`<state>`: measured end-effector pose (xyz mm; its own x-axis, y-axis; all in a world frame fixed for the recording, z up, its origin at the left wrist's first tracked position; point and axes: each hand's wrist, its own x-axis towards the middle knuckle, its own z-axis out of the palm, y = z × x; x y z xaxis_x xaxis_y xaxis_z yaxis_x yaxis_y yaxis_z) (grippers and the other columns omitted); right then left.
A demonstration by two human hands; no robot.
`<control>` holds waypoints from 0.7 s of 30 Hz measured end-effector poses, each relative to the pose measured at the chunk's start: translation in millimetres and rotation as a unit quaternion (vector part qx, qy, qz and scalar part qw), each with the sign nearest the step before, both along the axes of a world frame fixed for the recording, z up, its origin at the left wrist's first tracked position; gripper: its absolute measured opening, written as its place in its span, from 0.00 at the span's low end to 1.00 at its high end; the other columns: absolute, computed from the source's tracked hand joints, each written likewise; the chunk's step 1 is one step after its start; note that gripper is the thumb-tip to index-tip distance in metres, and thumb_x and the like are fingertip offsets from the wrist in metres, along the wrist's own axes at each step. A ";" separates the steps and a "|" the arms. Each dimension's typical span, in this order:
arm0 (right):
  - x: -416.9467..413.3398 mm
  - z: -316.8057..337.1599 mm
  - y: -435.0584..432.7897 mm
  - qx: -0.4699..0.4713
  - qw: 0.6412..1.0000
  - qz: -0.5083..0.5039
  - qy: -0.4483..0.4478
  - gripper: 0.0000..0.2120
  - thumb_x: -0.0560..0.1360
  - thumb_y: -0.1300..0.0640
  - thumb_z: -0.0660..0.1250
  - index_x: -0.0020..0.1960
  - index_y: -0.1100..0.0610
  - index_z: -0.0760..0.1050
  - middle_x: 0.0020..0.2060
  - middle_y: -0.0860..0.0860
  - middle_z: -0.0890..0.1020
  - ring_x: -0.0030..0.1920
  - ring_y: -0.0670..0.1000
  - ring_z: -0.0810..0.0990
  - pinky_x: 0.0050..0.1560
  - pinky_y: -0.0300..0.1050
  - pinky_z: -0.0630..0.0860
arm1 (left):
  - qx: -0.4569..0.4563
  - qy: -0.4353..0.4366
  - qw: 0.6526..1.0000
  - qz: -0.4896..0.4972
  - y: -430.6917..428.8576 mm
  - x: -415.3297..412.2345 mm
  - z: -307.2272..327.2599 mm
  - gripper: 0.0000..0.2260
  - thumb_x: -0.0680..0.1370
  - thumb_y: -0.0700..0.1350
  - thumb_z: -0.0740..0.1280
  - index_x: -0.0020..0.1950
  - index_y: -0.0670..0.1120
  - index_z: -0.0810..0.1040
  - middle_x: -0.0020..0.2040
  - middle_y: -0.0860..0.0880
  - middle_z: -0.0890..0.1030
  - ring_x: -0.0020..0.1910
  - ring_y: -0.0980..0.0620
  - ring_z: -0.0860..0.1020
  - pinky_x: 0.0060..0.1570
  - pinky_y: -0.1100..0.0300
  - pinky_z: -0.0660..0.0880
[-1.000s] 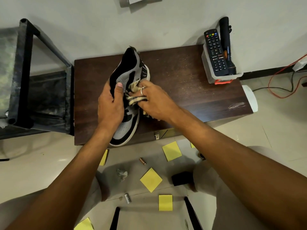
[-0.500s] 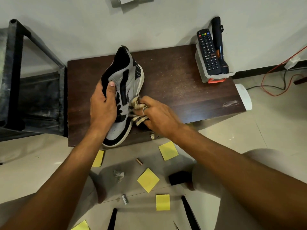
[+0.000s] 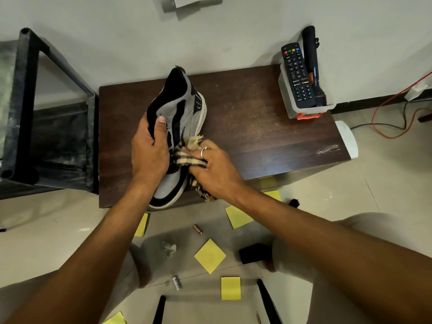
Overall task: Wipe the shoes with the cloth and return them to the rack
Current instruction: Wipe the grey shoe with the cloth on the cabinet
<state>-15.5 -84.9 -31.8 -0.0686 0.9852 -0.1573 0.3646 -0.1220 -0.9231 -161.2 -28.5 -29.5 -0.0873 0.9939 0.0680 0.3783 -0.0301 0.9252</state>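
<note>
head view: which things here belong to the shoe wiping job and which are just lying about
In the job: grey, black and white sneaker, held by the left hand; beige checked cloth in the right hand; black metal rack.
Lying about: black remote control, black torch, yellow sticky notes, small battery.

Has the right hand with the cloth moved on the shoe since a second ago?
Yes. The right hand with the cloth has slid along the shoe toward its toe, closer to the front edge of the table.

A remote [image 3: 298, 76] and a black torch [image 3: 313, 66] stand in a clear tub [image 3: 287, 108] at the worktop [image 3: 257, 118] corner; yellow sticky notes [image 3: 210, 255] litter the floor [image 3: 350, 195]
</note>
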 end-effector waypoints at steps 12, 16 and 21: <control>-37.3 2.7 -26.8 0.017 0.994 -0.097 0.039 0.21 0.77 0.66 0.68 0.70 0.59 0.77 0.61 0.51 0.75 0.60 0.46 0.77 0.65 0.36 0.74 | 0.014 0.030 0.999 -0.008 3.2 -4.1 -2.0 0.21 0.86 0.56 0.58 0.73 0.45 0.74 0.65 0.50 0.80 0.65 0.56 0.78 0.65 0.54 0.75; -24.4 -3.3 -15.0 -0.008 0.992 -0.118 0.043 0.09 0.76 0.62 0.70 0.54 0.57 0.85 0.50 0.49 0.81 0.50 0.48 0.82 0.55 0.47 0.80 | 0.010 0.047 0.999 -0.011 -0.8 -1.5 4.8 0.19 0.86 0.54 0.59 0.73 0.45 0.73 0.66 0.52 0.80 0.65 0.58 0.77 0.63 0.63 0.74; -4.4 2.4 11.7 0.001 0.970 -0.229 0.088 0.08 0.77 0.60 0.68 0.52 0.51 0.83 0.48 0.51 0.83 0.45 0.48 0.83 0.47 0.47 0.83 | -0.062 0.119 0.990 -0.038 -8.6 13.1 20.5 0.30 0.84 0.59 0.59 0.83 0.53 0.54 0.81 0.52 0.63 0.79 0.50 0.62 0.78 0.48 0.59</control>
<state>-19.9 -73.2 -29.5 0.3499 0.9192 -0.1805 0.1105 -0.2318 -0.9665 -148.1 -37.1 -9.1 -0.0082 0.9990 -0.0450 0.5867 0.0412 0.8088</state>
